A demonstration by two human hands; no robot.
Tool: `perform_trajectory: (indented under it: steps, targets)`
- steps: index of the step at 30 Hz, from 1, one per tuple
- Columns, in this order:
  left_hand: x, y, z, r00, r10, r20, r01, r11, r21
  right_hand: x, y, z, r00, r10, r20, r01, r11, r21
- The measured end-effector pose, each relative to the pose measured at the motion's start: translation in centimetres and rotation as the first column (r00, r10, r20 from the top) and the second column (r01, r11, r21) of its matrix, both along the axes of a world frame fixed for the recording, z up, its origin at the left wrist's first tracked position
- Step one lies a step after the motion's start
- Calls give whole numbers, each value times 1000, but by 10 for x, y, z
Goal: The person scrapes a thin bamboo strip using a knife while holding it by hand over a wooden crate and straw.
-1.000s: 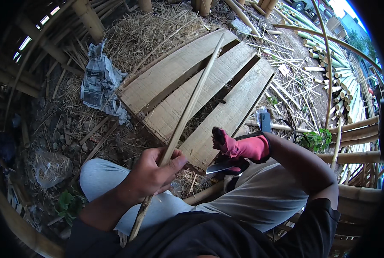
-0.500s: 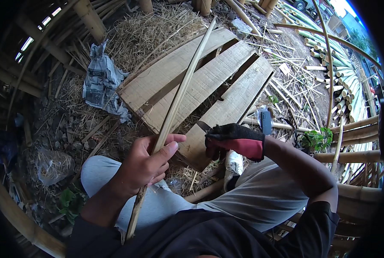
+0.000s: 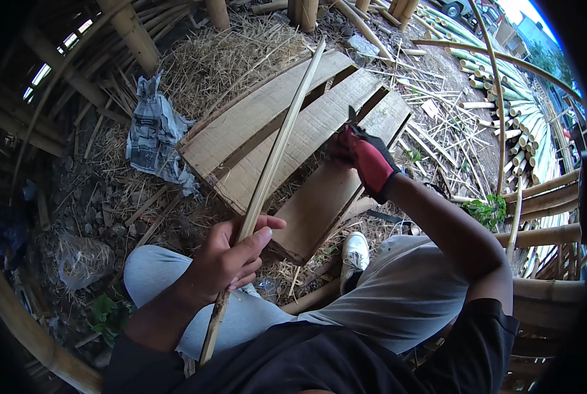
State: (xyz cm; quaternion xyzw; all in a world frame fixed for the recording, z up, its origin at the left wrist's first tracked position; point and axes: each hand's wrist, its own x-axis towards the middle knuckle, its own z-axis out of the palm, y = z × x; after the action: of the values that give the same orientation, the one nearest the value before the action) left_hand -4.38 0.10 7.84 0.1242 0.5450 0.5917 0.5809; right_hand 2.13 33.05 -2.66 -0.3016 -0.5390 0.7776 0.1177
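My bare left hand grips a long, pale bamboo strip near its lower part. The strip slants from my lap up across a low wooden slatted platform. A red and black glove covers my right hand, which is closed on a knife. Its dark blade points away from me, and its handle is hidden in the glove. This hand hovers over the platform's right-hand boards, to the right of the strip and apart from it.
Crumpled printed paper lies left of the platform, by a heap of dry shavings. A clear plastic bag sits on the ground at left. Stacked bamboo poles fill the far right. Bamboo rails stand close to my right.
My right hand has moved away from me with the knife, over the platform, and turned so the blade points forward. The strip has shifted slightly lower in my left hand.
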Motion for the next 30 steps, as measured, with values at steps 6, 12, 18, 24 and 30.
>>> perform_trajectory:
  steps: [6,12,18,24,30]
  targets:
    - [-1,-11,-9,980,9,201,-44,984,172,-5,45,16,997,-68,44,48,931,362]
    - [-5,-13,-11,953,14,303,-71,982,177,-7,57,19,935,234,266,-311,900,304]
    - [0,-9,-13,983,2,183,-24,993,118,-25,47,37,988,-100,114,32,873,487]
    - [10,-9,-36,970,-100,222,106,994,-14,-6,2,59,945,223,238,-211,-137,968]
    - [17,-12,-46,925,-97,366,163,974,-155,26,-70,82,763,399,508,-452,-232,861]
